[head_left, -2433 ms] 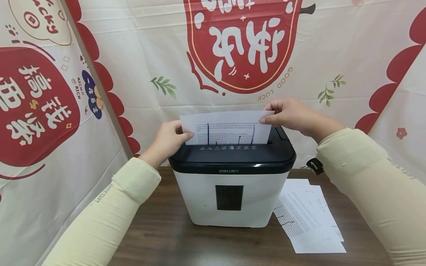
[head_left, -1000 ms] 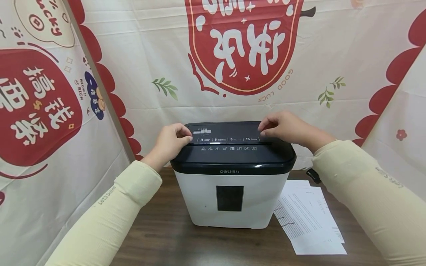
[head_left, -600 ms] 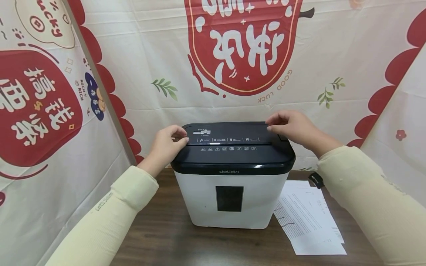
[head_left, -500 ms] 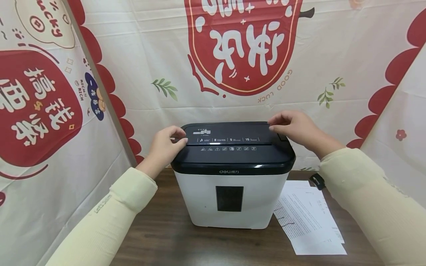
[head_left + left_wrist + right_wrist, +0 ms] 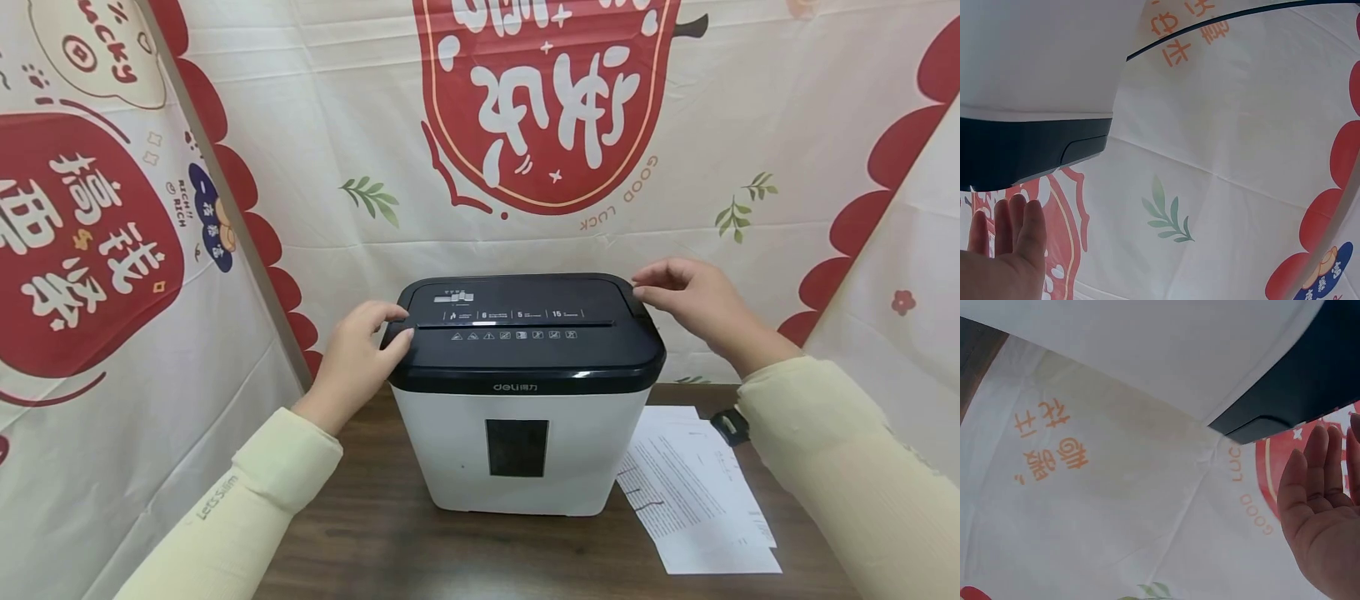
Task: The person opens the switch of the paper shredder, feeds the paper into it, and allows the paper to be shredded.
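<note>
A paper shredder [image 5: 525, 417] with a white bin and a black top stands on the table. Across its top runs a narrow feed slot [image 5: 517, 324], and no sheet shows above it. My left hand [image 5: 356, 354] is by the top's left edge, thumb and fingers apart, holding nothing. Just off the top's right rear corner, my right hand [image 5: 693, 300] hovers with loosely bent fingers and nothing in them. Both wrist views show the left hand [image 5: 1010, 250] and right hand [image 5: 1325, 506] beside the shredder's black rim with relaxed fingers.
Several printed sheets [image 5: 697, 492] lie overlapping on the dark wooden table [image 5: 360, 533], right of the shredder. A white cloth with red prints [image 5: 547, 100] hangs close behind, and similar cloth panels flank both sides.
The printed sheet that both hands held upright in the slot has gone down out of sight. Since then the hands have drawn apart, left hand leftward and right hand rightward.
</note>
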Demonstrator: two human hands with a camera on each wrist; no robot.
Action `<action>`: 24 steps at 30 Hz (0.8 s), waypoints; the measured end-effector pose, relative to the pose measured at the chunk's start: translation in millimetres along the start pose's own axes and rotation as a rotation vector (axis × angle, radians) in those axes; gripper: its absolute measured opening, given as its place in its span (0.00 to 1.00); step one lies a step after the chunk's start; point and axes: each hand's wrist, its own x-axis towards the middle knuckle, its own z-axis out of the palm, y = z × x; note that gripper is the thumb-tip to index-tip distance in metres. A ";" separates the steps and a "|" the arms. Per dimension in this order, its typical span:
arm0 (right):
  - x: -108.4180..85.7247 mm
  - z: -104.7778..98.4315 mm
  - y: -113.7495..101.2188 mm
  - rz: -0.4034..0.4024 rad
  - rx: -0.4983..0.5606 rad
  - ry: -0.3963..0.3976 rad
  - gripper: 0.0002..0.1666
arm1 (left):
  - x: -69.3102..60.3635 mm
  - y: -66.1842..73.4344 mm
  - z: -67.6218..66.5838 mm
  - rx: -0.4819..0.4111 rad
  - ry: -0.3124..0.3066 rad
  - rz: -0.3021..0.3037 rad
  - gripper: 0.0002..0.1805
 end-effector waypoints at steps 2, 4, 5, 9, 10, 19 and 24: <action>-1.3 -1.6 5.5 -0.006 0.005 0.014 0.23 | -3.7 -2.1 0.2 0.004 0.012 0.020 0.14; -2.4 -3.3 11.0 -0.016 0.014 0.023 0.24 | -7.4 -4.0 0.3 0.007 0.025 0.036 0.14; -2.8 -4.0 14.0 -0.022 0.024 0.023 0.24 | -9.1 -4.9 0.4 0.009 0.032 0.047 0.14; -6.1 -6.5 26.4 -0.027 0.051 0.024 0.23 | -15.7 -8.2 1.4 0.004 0.059 0.091 0.14; -6.8 -6.7 30.0 -0.024 0.056 0.024 0.23 | -17.2 -9.3 2.1 0.001 0.064 0.102 0.14; -14.2 -9.6 63.7 0.047 0.076 0.010 0.27 | -30.9 -15.5 7.8 0.002 0.102 0.192 0.15; -18.5 -11.5 82.4 0.104 0.069 0.012 0.29 | -35.2 -17.8 10.2 0.014 0.111 0.212 0.16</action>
